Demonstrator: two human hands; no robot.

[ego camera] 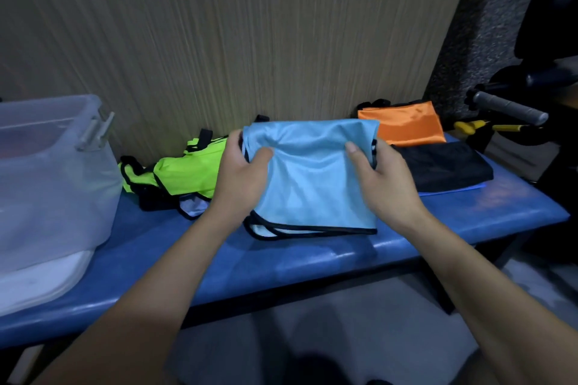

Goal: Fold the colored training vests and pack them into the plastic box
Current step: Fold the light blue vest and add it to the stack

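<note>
**Light-blue vest held at worktop centre**

A blue padded worktop (312, 262) stands against a wood-grain wall panel (250, 24). The left hand (242, 179) grips the left edge of the folded light-blue vest (312, 178), thumb on top. The right hand (386, 182) grips its right edge, thumb on top. The vest is at the worktop's centre, its black-trimmed hem toward the front edge. A neon-green vest (187, 171) lies crumpled toward the left rear. An orange vest (406, 124) and a black vest (444, 167) lie near the right rear corner. The translucent plastic box (53, 171) occupies the left end.
</note>
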